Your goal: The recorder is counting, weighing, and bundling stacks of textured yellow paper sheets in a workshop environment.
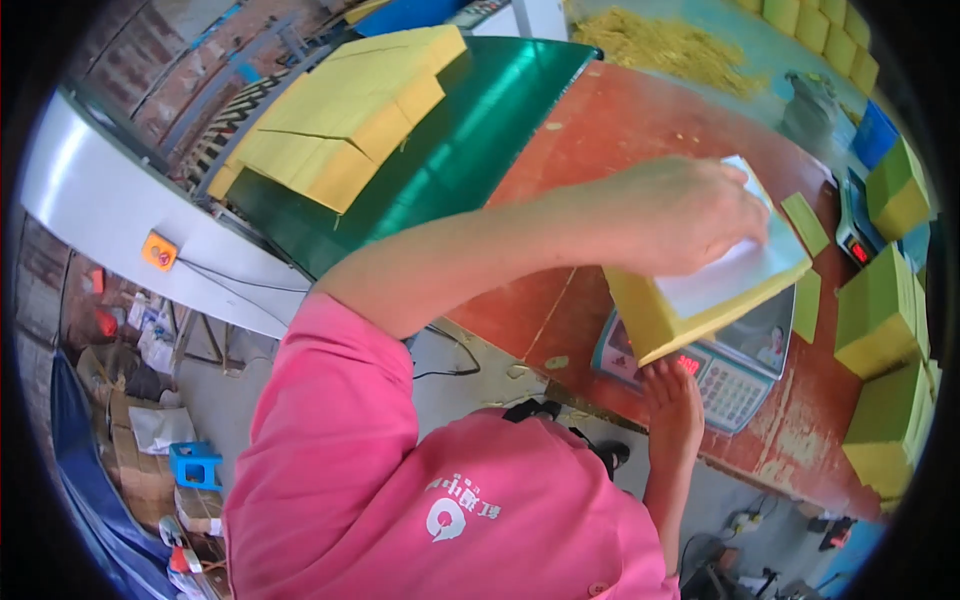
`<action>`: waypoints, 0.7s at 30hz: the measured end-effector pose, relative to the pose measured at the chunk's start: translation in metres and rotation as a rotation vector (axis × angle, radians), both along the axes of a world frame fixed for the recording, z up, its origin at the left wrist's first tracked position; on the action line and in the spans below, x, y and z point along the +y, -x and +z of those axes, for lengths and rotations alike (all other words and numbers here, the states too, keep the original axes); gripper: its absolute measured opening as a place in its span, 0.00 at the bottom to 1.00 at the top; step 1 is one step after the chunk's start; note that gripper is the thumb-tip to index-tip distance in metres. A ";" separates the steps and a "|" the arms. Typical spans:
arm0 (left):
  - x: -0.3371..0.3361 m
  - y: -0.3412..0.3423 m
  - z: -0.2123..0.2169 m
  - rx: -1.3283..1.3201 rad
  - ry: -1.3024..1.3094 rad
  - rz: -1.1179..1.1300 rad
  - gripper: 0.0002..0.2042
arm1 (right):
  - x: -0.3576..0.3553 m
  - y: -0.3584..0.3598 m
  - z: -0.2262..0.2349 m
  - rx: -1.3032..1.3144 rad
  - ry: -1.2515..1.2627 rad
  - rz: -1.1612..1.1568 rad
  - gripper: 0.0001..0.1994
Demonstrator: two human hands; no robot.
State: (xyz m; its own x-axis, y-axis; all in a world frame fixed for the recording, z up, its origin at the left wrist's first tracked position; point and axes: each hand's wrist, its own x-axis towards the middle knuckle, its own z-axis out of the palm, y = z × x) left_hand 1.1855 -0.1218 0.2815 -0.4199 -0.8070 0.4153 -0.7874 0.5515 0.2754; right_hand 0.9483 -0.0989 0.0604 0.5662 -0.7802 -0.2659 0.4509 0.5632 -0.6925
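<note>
A stack of yellow paper (690,305) sits on the platform of a digital scale (725,375) at the near edge of the red worktable (600,130). The left hand (690,215) lies palm-down across the top of the stack, fingers curled over a white sheet (735,270) that covers its upper face, pressing rather than lifting. The right hand (672,400) rests against the lower front of the stack, just above the scale's keypad, fingers extended; whether it grips the stack or merely steadies it cannot be told. In my judgement the stack is already placed for weighing and is being squared or topped with the sheet; its removal from the scale is yet to come (the red display is partly hidden by the stack's corner). Further stacks of yellow-green paper blocks (885,310) stand along the right edge of the worktable, with loose slips (805,225) between them and the scale. At the far left corner a green conveyor (470,140) carries large yellow sheets (345,115). Loose yellow trimmings (665,45) lie toward the far edge. The stacks at the right edge crowd the scale's side and leave little room to set the weighed stack down there.
</note>
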 end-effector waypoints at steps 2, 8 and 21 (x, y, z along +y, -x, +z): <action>-0.003 -0.015 0.001 0.000 0.009 -0.024 0.13 | -0.002 -0.025 0.001 -0.167 -0.042 -0.031 0.16; -0.003 -0.069 -0.003 0.152 -0.103 -0.029 0.16 | -0.021 -0.066 -0.014 -0.203 -0.137 -0.043 0.13; 0.037 -0.098 -0.074 1.192 -0.364 0.122 0.20 | -0.010 -0.038 0.059 0.198 0.434 -0.307 0.20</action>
State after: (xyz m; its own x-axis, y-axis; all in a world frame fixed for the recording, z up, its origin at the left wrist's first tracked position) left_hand 1.2834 -0.0853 0.2074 0.1490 -0.9617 0.2301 0.0159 0.2350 0.9719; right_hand 0.9864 -0.1084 0.1191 0.2679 -0.9627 0.0378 0.3871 0.0717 -0.9192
